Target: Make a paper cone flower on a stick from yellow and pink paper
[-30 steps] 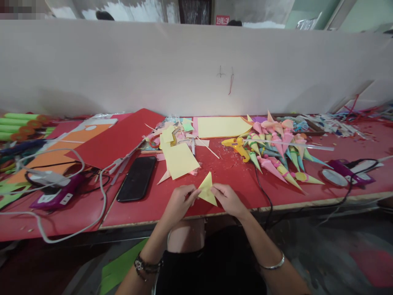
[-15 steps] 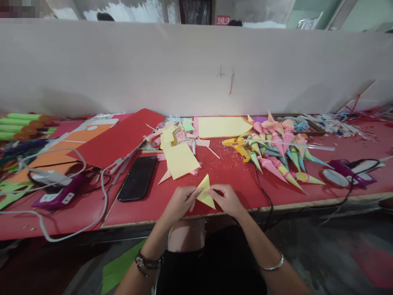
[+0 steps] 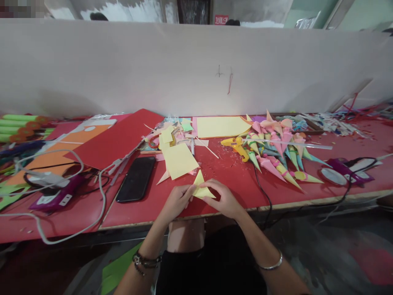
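Just above the table's front edge, a small piece of yellow paper [image 3: 200, 190] is folded to a pointed, triangular shape. My left hand [image 3: 178, 200] pinches its left side between thumb and fingers. On the opposite side, my right hand [image 3: 223, 199] has its thumb and forefinger on the paper, the forefinger across its upper part and the thumb near its right corner. Fingers hide parts of the folds. Beyond my hands, larger yellow sheets [image 3: 179, 160] lie over a heap of paper scraps.
A black phone [image 3: 136, 179] lies left of my hands. A yellow glue gun [image 3: 236, 144] rests beside a pile of pastel paper cones [image 3: 276, 149]. Purple power strips [image 3: 58, 193] with loose cables sit left and right. A white partition [image 3: 123, 65] closes the back.
The yellow paper has turned and tilted, its lower point swinging out to the right. My right hand's fingers have shifted and spread around it, while my left hand keeps its pinch.
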`<action>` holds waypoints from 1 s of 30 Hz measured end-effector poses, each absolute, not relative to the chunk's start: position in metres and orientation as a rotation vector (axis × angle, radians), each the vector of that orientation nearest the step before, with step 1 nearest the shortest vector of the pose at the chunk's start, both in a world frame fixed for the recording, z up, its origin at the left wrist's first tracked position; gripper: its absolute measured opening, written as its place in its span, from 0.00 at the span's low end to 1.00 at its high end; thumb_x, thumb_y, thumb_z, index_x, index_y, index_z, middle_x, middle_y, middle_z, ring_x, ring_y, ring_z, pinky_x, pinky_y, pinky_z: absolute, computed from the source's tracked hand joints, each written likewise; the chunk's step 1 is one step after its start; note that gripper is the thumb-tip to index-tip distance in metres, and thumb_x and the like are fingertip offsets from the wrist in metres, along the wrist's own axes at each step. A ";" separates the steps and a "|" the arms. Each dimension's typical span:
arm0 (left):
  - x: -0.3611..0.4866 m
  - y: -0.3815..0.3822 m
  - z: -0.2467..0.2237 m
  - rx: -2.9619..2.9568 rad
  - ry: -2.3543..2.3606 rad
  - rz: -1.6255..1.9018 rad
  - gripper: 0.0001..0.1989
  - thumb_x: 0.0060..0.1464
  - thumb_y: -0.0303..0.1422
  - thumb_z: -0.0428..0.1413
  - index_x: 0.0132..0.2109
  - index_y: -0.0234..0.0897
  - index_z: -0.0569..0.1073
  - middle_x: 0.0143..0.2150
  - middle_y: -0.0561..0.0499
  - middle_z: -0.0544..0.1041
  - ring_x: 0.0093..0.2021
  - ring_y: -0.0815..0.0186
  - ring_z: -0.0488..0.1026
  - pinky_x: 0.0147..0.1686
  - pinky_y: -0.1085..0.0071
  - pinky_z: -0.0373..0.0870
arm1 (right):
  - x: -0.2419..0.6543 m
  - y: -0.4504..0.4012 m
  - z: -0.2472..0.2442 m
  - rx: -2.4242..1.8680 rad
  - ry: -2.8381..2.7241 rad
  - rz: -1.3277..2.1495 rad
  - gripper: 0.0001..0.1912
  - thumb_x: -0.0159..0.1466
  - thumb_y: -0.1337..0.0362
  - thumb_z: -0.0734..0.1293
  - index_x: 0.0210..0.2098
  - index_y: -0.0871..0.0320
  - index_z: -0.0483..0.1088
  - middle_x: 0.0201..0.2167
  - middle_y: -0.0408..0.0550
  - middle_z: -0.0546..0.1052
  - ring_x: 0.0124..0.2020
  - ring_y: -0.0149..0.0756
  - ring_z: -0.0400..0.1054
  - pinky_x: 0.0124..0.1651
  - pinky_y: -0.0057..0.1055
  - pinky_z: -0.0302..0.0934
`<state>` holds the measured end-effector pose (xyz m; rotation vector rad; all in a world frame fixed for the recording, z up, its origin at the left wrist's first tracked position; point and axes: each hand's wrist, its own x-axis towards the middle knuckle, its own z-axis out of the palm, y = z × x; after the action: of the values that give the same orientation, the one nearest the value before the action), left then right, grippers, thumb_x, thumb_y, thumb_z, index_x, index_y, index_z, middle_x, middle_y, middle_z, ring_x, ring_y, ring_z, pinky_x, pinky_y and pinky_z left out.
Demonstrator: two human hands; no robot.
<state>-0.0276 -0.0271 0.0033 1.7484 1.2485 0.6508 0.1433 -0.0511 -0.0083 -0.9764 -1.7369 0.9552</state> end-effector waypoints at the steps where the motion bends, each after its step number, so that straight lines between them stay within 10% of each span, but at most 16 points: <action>1: -0.027 -0.027 0.003 1.748 1.241 0.639 0.21 0.54 0.44 0.42 0.19 0.35 0.60 0.12 0.59 0.58 0.14 0.74 0.57 0.17 0.78 0.51 | 0.143 -0.051 -0.009 -0.989 -1.722 0.953 0.12 0.56 0.65 0.62 0.41 0.57 0.67 0.36 0.47 0.70 0.39 0.34 0.64 0.42 0.30 0.58; 17: -0.020 -0.032 0.007 1.750 1.067 0.533 0.21 0.55 0.43 0.41 0.20 0.34 0.62 0.14 0.57 0.61 0.18 0.74 0.58 0.22 0.77 0.56 | 0.145 -0.046 -0.015 -0.996 -1.565 1.042 0.07 0.54 0.61 0.66 0.25 0.60 0.69 0.26 0.44 0.67 0.31 0.32 0.62 0.36 0.28 0.57; 30: -0.011 -0.032 0.001 1.767 0.947 0.480 0.20 0.53 0.44 0.46 0.24 0.32 0.68 0.15 0.55 0.68 0.18 0.73 0.63 0.23 0.78 0.58 | 0.142 -0.047 -0.017 -1.072 -1.282 1.251 0.11 0.52 0.64 0.66 0.34 0.58 0.61 0.25 0.41 0.70 0.25 0.29 0.64 0.29 0.25 0.57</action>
<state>-0.0112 -0.0325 0.0007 1.7666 0.9472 0.4798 0.1419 -0.0469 -0.0173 -1.0724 -1.2820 1.2512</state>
